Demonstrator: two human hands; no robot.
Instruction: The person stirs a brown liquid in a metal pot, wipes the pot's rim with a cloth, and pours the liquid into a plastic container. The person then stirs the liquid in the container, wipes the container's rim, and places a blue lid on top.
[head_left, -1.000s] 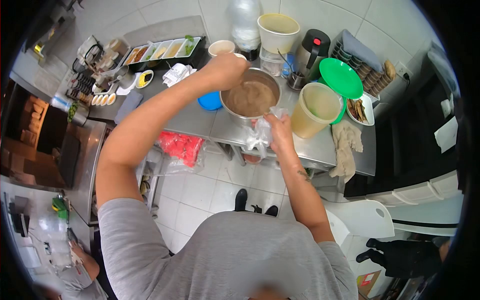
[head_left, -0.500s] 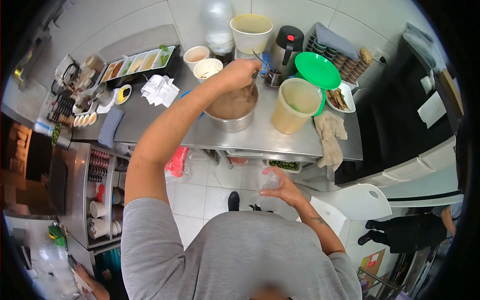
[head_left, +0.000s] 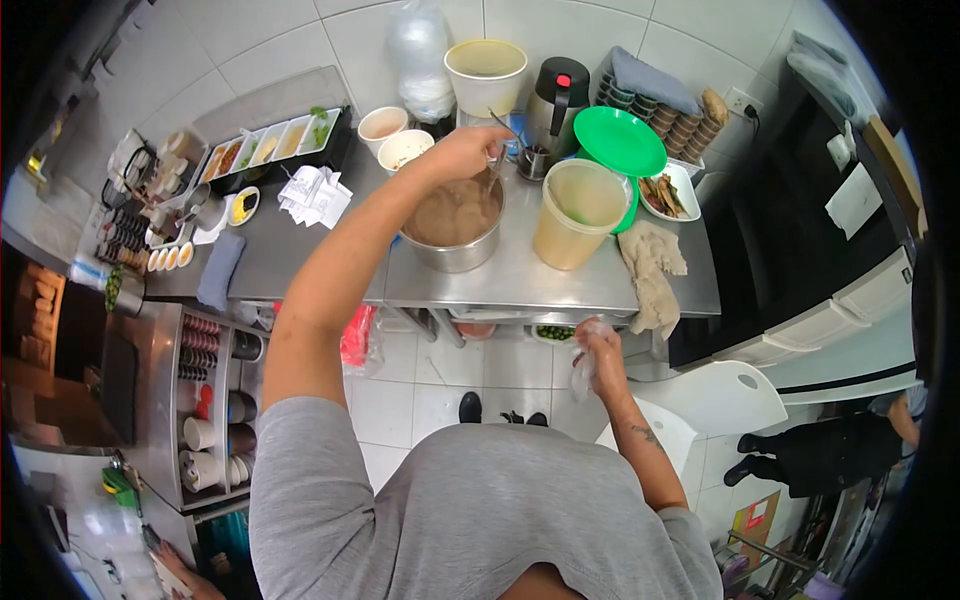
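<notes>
My left hand (head_left: 468, 154) is closed around the handle of a utensil (head_left: 496, 172) that dips into a metal pot (head_left: 462, 258). Its lower end is sunk in the thick brown mixture (head_left: 448, 215), so its exact kind is hidden. Down at the right, below the counter edge, my right hand (head_left: 604, 358) grips a crumpled clear plastic bag (head_left: 583, 375). Just right of the pot stands a cloudy plastic bucket (head_left: 565, 240). Behind the pot, a small metal cup (head_left: 535, 163) has a spoon handle sticking out.
Along the back are paper tubs (head_left: 383, 124), a yellow-rimmed bucket (head_left: 485, 85), a thermos (head_left: 556, 105) and a green lid (head_left: 620, 140). A cloth (head_left: 652, 275) hangs over the front edge. A white chair (head_left: 725, 395) stands at right; a co-worker (head_left: 830, 445) is beyond it.
My right hand has moved right with the plastic bag and turned, its fingers now closed up on it. My left hand has shifted slightly left with the utensil in the pot.
</notes>
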